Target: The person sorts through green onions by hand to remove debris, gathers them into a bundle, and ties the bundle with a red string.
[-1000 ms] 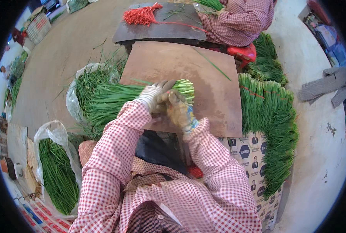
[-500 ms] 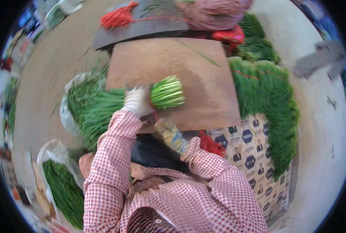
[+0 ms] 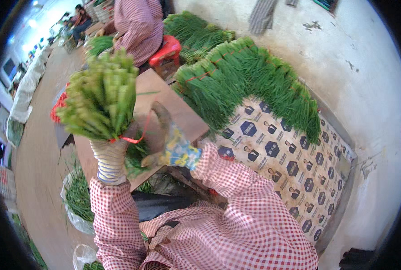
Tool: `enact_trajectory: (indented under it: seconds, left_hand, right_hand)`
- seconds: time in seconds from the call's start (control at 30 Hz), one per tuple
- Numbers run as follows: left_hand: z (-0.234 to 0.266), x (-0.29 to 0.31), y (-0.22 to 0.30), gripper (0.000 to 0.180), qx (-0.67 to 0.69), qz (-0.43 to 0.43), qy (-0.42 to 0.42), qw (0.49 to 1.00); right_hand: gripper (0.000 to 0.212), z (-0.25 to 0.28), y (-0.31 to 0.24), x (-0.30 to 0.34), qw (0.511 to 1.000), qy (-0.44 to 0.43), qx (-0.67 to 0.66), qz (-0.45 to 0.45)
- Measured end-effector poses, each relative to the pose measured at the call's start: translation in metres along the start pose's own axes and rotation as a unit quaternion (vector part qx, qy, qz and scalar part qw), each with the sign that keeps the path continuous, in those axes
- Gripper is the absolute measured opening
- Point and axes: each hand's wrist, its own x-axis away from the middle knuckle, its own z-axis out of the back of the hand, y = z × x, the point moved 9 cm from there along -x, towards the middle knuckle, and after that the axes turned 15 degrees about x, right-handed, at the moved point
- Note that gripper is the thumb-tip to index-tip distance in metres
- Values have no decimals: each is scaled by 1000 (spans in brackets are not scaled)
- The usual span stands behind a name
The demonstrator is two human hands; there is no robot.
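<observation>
My left hand point(image 3: 109, 159), in a pale striped glove, is closed around a bunch of green chive-like stalks point(image 3: 99, 96). The bunch is raised with its pale cut ends upward, and its leaves hang behind the hand. Around the stalks, just above the glove, runs a red tie point(image 3: 133, 138) with a loose end sticking out to the right. My right hand point(image 3: 166, 135), in a worn glove with a blue and yellow cuff, is beside the bunch with fingers and thumb spread. Nothing shows between them. Under both hands lies a brown board point(image 3: 182, 108).
Tied bunches point(image 3: 254, 76) stand in a curved row on a patterned sheet point(image 3: 272, 157) by the wall. Bags of loose greens point(image 3: 79, 198) sit at the left. Another person point(image 3: 139, 31) sits ahead on a red stool point(image 3: 166, 50).
My left hand has lifted the bunch off the board and turned its cut ends upward. My right hand has risen and opened beside it. The view has swung right.
</observation>
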Motion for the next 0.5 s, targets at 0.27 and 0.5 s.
enact_trajectory:
  seconds: [0.27,0.5]
  left_hand:
    - [-160,76,-27,58,559,452,40,694]
    - [-230,151,-118,70,67,359,-324,873]
  right_hand:
    - [116,60,77,105,943,-194,-233,-137]
    - [57,123,181,349,764,-61,-429,-478]
